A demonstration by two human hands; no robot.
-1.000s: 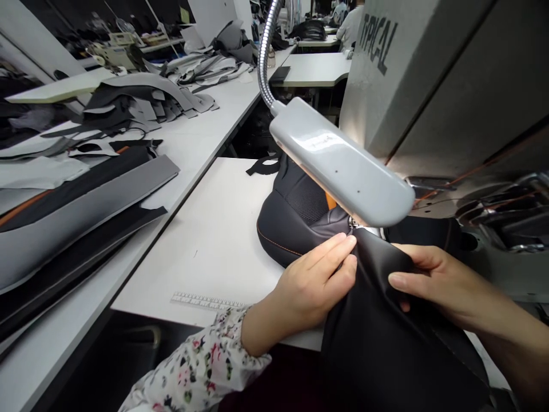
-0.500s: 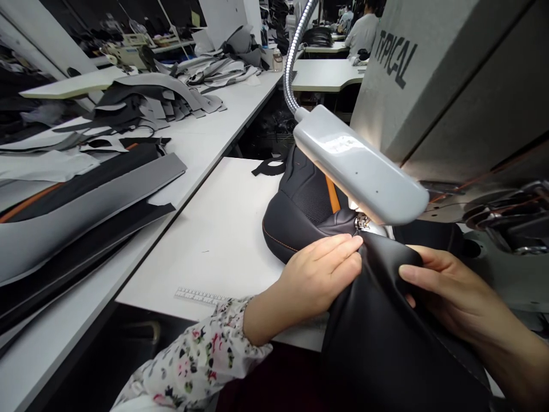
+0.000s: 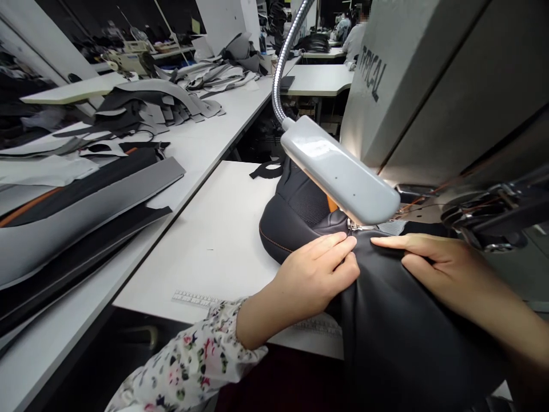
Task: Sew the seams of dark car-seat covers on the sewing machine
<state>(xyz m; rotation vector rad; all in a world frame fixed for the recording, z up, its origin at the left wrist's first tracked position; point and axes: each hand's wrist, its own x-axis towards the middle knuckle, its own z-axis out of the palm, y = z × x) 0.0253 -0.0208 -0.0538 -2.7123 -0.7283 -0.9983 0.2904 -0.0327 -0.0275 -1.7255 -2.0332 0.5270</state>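
Observation:
A black leather-like cover (image 3: 386, 309) with orange stitching and a mesh panel lies under the sewing machine (image 3: 398, 74) and hangs over the table's front edge. My left hand (image 3: 321, 272) pinches the cover just in front of the presser foot (image 3: 352, 225). To the right of the foot, my right hand (image 3: 441, 263) rests on the cover with its index finger stretched out and its thumb beneath that finger. A grey lamp head (image 3: 341, 171) on a flexible metal neck hides part of the needle area.
Grey and black cut pieces (image 3: 86, 200) lie on the long white table (image 3: 206, 137) at the left. A clear ruler (image 3: 195, 298) and a black ring-like scrap (image 3: 266, 170) are on the sewing table (image 3: 206, 229). A person (image 3: 354, 43) sits far back.
My right hand has let go of the raised fold and now lies on the cover with its index finger extended. The cover lies flatter there. The view has shifted slightly.

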